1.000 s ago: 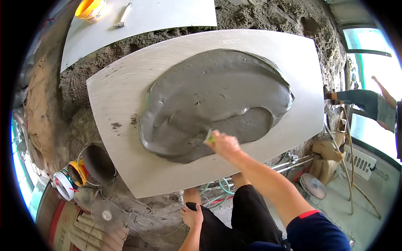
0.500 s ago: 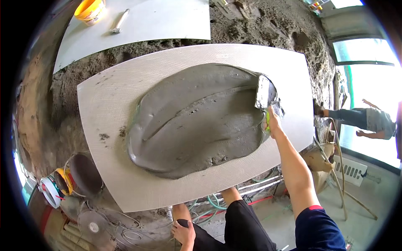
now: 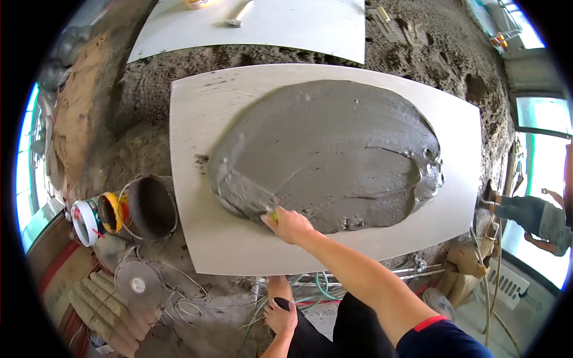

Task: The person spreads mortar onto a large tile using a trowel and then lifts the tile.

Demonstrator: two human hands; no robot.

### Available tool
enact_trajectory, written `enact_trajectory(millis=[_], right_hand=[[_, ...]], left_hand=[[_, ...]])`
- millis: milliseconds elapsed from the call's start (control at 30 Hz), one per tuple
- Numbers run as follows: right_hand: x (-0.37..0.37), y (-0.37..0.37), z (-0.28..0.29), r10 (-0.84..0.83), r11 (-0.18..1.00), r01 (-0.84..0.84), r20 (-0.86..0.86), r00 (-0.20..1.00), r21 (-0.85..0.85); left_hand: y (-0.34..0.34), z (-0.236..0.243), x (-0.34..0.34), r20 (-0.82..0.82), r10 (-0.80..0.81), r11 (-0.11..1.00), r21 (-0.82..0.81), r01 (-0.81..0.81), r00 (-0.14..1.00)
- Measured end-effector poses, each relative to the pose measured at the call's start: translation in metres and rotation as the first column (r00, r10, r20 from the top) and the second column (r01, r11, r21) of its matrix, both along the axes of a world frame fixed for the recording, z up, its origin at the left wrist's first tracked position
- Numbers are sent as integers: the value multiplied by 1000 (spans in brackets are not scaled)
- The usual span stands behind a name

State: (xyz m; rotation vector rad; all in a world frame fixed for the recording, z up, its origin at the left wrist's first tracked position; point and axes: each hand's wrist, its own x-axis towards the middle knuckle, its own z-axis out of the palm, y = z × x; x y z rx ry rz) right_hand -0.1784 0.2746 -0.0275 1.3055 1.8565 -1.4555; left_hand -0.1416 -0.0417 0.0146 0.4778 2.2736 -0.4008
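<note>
My right hand [image 3: 288,225] grips the yellow-green handle of a trowel [image 3: 274,215], whose blade is coated and hard to tell apart from the lower-left part of a wide mound of wet grey mortar [image 3: 322,149]. The mortar is spread over the middle of a large pale board [image 3: 221,256] with a finely ribbed surface, its rim ridged and lumpy at the right. My left hand [image 3: 281,318] rests on my left knee below the board, fingers loosely apart, holding nothing.
Behind lie another sheet [image 3: 313,24], white tool [image 3: 242,13] and yellow bucket [image 3: 196,3] on rough mortar ground [image 3: 430,48]. Buckets [image 3: 152,209], discs [image 3: 137,283] and cables [image 3: 197,286] crowd the lower left. Another person [image 3: 531,218] stands at right, near poles [image 3: 495,286].
My right hand and trowel swept right, then back left across the mortar, smoothing its left and middle. My left hand stays on the knee. The view has shifted.
</note>
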Motion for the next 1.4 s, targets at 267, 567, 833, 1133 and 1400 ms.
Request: enact_trajectory(millis=[267, 567, 833, 1133, 1400], right_hand=[[181, 18, -30, -448, 772, 333, 91, 889, 542], [201, -145, -73, -974, 226, 974, 16, 226, -5], [29, -198, -47, -367, 891, 377, -89, 926, 253], [153, -65, -34, -84, 884, -79, 322, 943, 461], [40, -69, -74, -640, 762, 639, 27, 768, -106]], left_hand=[[-21, 2, -4, 66, 68, 998, 12, -69, 996], [-25, -1, -5, 72, 97, 995, 25, -99, 993], [-24, 0, -9, 42, 71, 997, -22, -70, 997], [-30, 4, -16, -27, 107, 991, 81, -104, 994], [-29, 1, -13, -11, 131, 988, 80, -129, 991]])
